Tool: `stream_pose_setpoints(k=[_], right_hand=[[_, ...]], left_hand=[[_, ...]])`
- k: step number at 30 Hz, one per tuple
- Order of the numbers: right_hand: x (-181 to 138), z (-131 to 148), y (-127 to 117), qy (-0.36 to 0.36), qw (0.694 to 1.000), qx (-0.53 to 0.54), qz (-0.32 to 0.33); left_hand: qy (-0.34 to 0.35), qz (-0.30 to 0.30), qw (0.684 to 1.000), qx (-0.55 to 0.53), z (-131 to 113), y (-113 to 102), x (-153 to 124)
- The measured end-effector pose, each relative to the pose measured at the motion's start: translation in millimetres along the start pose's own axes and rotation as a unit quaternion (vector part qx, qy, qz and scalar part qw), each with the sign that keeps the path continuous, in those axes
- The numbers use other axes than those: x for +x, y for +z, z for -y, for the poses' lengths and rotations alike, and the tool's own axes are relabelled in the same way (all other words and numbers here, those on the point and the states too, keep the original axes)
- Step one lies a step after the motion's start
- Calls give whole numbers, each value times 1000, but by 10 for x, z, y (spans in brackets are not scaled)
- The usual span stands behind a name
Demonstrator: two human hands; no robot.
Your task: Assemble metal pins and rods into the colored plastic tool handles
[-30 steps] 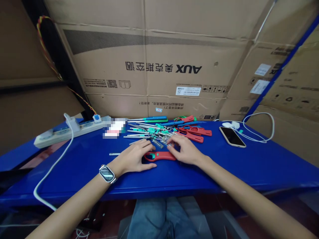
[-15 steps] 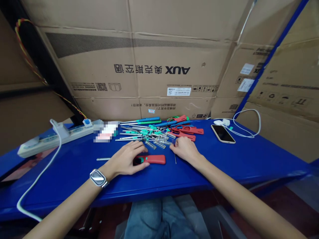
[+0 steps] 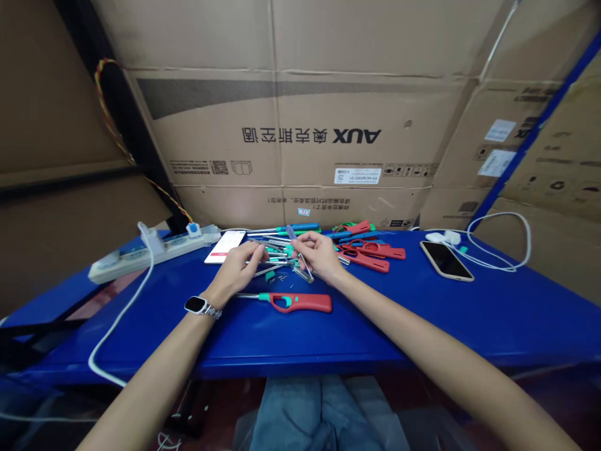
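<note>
My left hand, with a watch on its wrist, reaches into a pile of metal-tubed lighter parts on the blue table; its fingers pinch a thin metal tube. My right hand is closed on a slim metal and clear part that it holds tilted above the same pile. In front of both hands lies an assembled long lighter with a red handle, a teal collar and a metal tube, touched by neither hand.
Several red lighter handles lie right of the pile. A phone with a white charger cable lies further right. Another phone and a white power strip are at the left. Cardboard boxes wall the table's back.
Both hands left the red lighter on the table and moved back to the parts pile. Each now grips a thin part. The lighter now shows its metal tube pointing left.
</note>
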State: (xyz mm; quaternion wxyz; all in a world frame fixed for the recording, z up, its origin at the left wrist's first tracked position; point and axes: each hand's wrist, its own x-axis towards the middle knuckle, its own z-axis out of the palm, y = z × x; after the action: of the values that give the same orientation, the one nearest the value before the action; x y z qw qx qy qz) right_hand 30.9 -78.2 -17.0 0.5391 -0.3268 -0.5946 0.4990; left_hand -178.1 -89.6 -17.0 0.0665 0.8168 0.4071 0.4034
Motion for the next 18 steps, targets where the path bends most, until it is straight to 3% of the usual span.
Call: stream_pose_setpoints(k=[6, 12, 18], right_hand=[[-58, -26, -16, -51, 997, -54, 13], [-223, -69, -23, -35, 996, -42, 76], [-243, -175, 11, -46, 992, -54, 100]], left_hand=[[-33, -14, 999, -2, 2, -24, -42], [-28, 4, 1000, -4, -25, 40, -48], [-29, 8, 999, 8, 15, 49, -59]])
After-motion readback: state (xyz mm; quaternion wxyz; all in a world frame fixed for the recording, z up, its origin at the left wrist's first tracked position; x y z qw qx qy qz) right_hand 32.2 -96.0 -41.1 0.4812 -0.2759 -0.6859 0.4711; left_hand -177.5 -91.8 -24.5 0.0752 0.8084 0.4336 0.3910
